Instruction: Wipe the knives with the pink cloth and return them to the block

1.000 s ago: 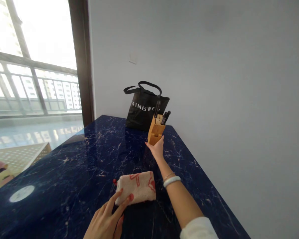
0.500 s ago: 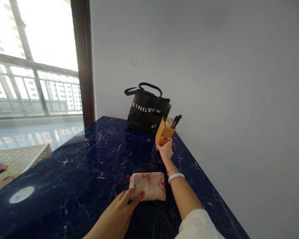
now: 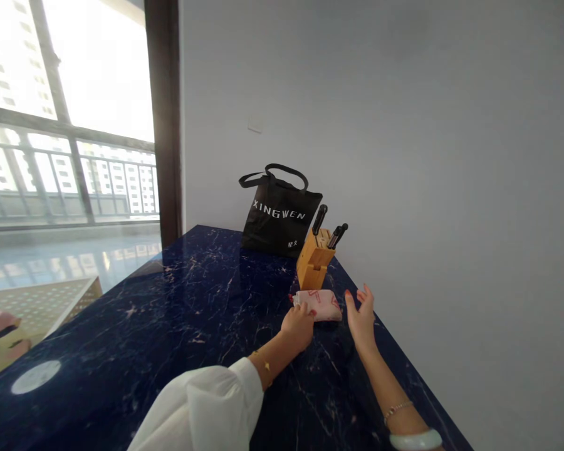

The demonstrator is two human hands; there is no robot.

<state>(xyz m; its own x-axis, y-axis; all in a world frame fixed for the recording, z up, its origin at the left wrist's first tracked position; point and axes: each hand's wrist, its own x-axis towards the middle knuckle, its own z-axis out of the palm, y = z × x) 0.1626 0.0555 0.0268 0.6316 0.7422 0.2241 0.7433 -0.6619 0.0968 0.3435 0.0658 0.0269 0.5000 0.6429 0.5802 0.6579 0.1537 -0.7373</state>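
Note:
A folded pink towel (image 3: 326,305) with red markings lies on the dark blue marbled table, right in front of a wooden knife block (image 3: 313,260). My left hand (image 3: 299,326) grips the towel's near left edge between thumb and fingers. Off to the towel's right, my right hand (image 3: 363,316) is raised with its fingers apart, holding nothing. Several black-handled knives (image 3: 319,219) stick up out of the block, their blades hidden inside it.
Behind the block, a black tote bag (image 3: 277,216) with white lettering stands against the grey wall. The table (image 3: 192,300) runs along that wall. A perforated cream bin (image 3: 51,307) stands beyond its left edge, near a window with a railing.
My right hand has let go of the knife block and drawn back to the right. My left hand has moved the towel forward and right, up to the block.

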